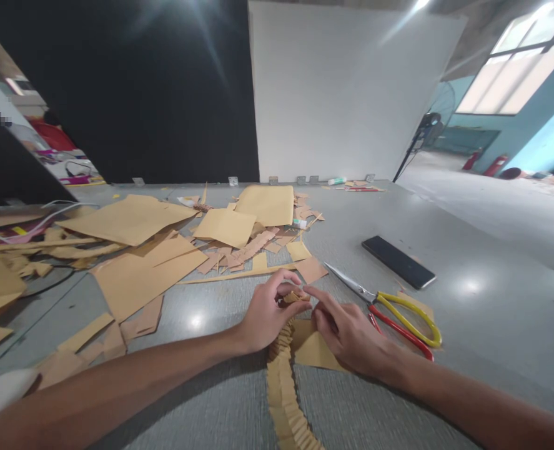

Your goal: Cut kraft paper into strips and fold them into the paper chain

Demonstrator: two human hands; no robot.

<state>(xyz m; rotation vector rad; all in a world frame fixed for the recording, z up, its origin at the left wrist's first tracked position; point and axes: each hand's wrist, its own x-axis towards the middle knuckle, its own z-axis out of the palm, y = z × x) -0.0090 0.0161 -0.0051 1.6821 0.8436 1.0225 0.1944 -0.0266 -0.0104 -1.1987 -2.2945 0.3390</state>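
A long pleated strip of brown paper (283, 390) runs from the bottom edge up to my left hand (267, 309). My left thumb and fingers are closed around the strip's upper end, where a small folded bit of paper shows between them. My right hand (351, 334) is beside it, with the index finger stretched to the folded end and the other fingers bent. The index finger and the thumb stand apart, with nothing visible held between them. Partly under my right hand lies a flat piece of brown paper (311, 344).
Scissors (375, 297) with one yellow and one red handle lie right of my hands, near a black phone (398, 261). Brown paper sheets (148, 272) and scraps cover the table's left and middle. Black (178, 94) and white panels (342, 94) stand behind.
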